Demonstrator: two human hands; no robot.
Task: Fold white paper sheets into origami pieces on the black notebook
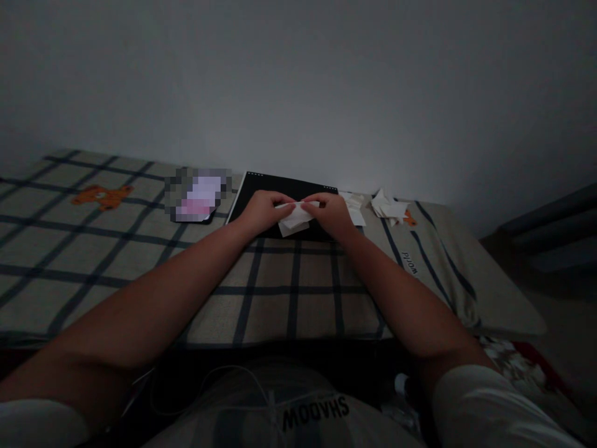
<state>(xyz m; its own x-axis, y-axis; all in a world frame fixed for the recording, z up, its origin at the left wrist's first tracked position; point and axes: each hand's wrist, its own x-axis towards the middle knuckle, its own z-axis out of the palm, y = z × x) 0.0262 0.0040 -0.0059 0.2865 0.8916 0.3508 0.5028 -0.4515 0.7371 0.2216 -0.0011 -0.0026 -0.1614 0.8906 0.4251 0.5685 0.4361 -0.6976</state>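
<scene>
Between my two hands is a piece of folded white paper [295, 220], pinched along its upper edge. My left hand [263, 210] grips its left side with thumb and fingers closed. On the right side my right hand [330, 213] pinches it the same way, the two thumbs close together. Both hands are over a black spiral-style notebook [280, 186] with holes along its far edge. Just right of my right hand lie some white paper sheets [355, 208], partly hidden by that hand.
Farther right is a pile of folded white paper pieces [390, 208]. A phone [199, 198] with a blurred, lit screen lies left of the notebook. Everything rests on a checked cloth [224, 261] with an orange animal print [102, 196]. A grey wall [298, 93] rises behind; a thin white cable [233, 367] hangs near my lap.
</scene>
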